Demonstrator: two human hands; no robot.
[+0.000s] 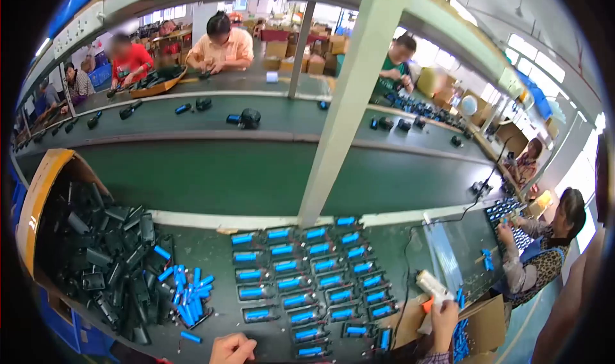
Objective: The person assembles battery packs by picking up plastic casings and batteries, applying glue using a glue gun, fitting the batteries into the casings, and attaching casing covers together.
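As the right fingers (448, 309) grip a glue gun (432, 284) and the left fingers (243, 348) sit curled, contents unclear, the black cord (407, 281) could, if tugged, skew the blue cells (296, 300) ahead, between them.

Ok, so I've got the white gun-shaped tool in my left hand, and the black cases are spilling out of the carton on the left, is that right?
Not quite, the hand is wrong. The head view shows the white gun-shaped tool in your right hand. The black cases are indeed spilling out of the carton on the left.
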